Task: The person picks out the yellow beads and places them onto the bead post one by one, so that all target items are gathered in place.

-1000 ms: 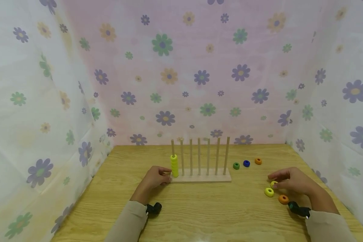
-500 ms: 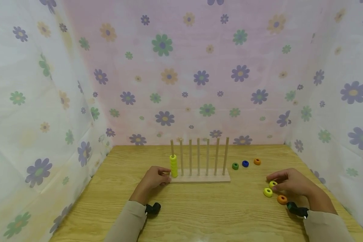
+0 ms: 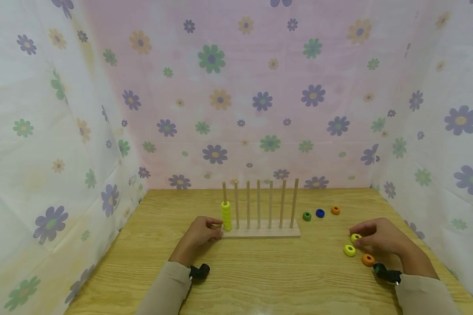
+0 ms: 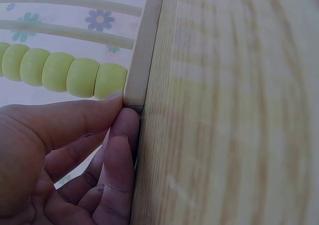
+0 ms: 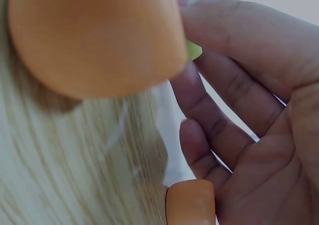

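A wooden peg rack [image 3: 260, 228] with several upright rods stands mid-table. Several yellow beads [image 3: 226, 216] are stacked on its leftmost rod; the other rods are bare. My left hand [image 3: 201, 230] pinches the rack's left end, its thumb against the base [image 4: 142, 80] beside the lowest bead. At the right, my right hand [image 3: 382, 236] holds a yellow bead [image 3: 355, 237] between thumb and fingers; only a yellow sliver [image 5: 193, 51] shows in the right wrist view. A second yellow bead [image 3: 349, 250] and an orange bead [image 3: 368, 260] lie just in front of that hand.
A green bead [image 3: 307, 216], a blue bead [image 3: 320, 213] and another orange bead [image 3: 335, 210] lie right of the rack. Flowered cloth [image 3: 240, 109] walls in the wooden table [image 3: 260, 280] at the back and both sides.
The right hand's fingers have closed on the yellow bead, which has risen very slightly. The left hand stays at the rack's end.
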{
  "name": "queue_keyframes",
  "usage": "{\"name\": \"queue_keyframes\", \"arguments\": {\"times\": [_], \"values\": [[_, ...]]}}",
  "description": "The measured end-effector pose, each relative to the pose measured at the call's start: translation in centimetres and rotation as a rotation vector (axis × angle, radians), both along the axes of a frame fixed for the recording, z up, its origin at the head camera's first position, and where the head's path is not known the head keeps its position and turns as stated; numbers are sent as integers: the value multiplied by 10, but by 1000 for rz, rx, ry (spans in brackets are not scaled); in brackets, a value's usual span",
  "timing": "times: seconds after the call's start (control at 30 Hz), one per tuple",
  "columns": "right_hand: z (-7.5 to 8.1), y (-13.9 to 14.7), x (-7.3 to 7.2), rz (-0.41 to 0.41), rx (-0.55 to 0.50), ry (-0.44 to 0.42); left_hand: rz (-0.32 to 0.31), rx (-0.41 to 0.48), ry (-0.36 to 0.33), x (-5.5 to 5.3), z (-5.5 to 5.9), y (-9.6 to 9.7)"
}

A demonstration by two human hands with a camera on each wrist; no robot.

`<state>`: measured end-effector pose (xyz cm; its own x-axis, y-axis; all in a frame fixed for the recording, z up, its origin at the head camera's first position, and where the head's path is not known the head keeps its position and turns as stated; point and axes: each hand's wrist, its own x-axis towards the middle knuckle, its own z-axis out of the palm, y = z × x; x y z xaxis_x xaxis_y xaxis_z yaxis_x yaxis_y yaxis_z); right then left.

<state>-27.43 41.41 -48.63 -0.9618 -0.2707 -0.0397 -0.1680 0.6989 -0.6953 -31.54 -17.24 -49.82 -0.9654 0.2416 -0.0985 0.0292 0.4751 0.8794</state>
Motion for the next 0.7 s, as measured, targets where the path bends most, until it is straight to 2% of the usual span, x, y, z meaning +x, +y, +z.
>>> {"name": "queue_keyframes", "arguments": {"times": [0.3,0.7], "values": [[1,-1,0,-67,74,23,12,1,-5,1,2,2],[10,-5,1,-108,86,68,17,27,-17,0,0,1]]}}
